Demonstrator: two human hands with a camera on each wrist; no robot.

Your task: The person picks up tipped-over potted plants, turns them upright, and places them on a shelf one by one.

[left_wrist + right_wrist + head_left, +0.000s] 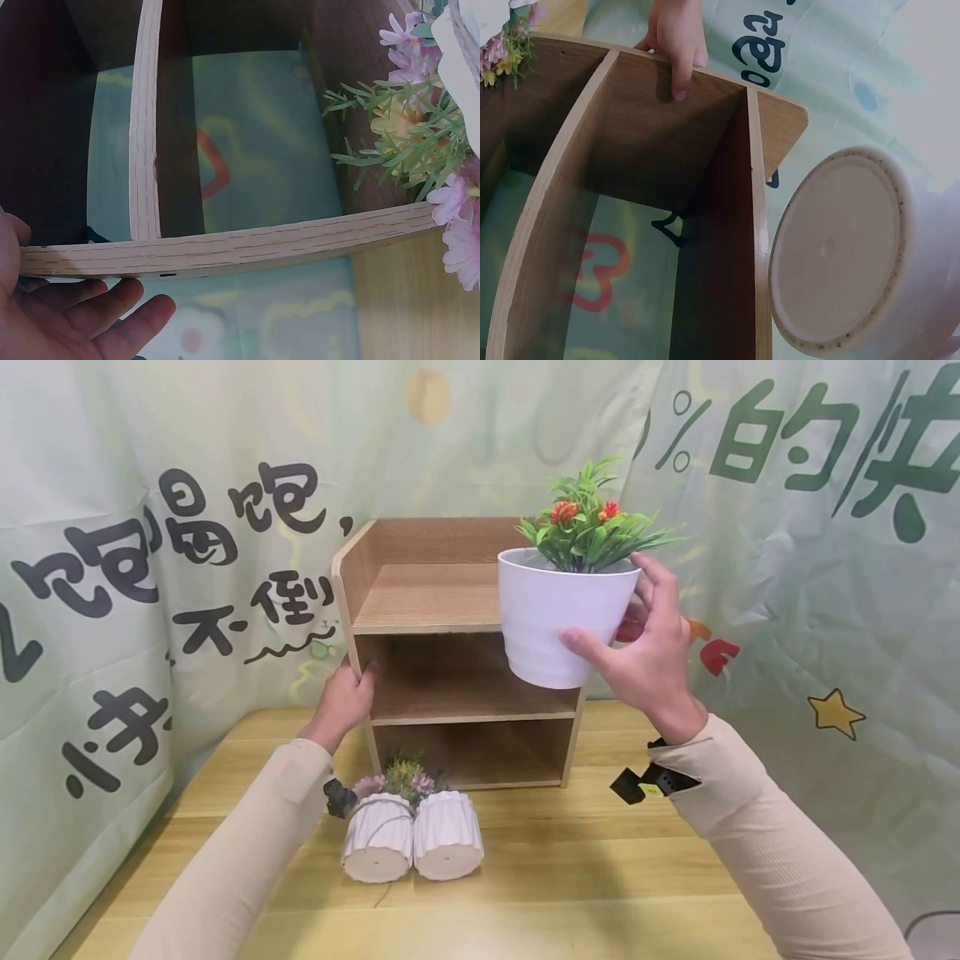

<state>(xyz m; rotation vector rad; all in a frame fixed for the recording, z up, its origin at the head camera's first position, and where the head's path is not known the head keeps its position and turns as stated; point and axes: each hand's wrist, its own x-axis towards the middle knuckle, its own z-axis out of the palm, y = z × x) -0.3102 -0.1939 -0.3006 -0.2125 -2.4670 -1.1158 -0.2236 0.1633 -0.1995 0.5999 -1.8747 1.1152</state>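
Observation:
In the head view my right hand (pixel 651 647) grips a white flowerpot (pixel 566 627) by its right side, thumb on the front and a finger at the rim. Green leaves with red flowers (pixel 592 522) rise from it. The pot is held in the air before the right part of a wooden shelf unit (pixel 472 704); its round base (pixel 838 255) shows in the right wrist view. My left hand (pixel 341 702) holds the unit's left side panel. There the thumb lies inside the panel, and the fingers (pixel 124 307) are along the outside in the left wrist view.
Two small white ribbed pots (pixel 412 837) with pink and yellow flowers lie on their sides before the unit. The unit stands on a wood-grain table (pixel 540 877). A printed cloth (pixel 247 418) hangs behind and at both sides.

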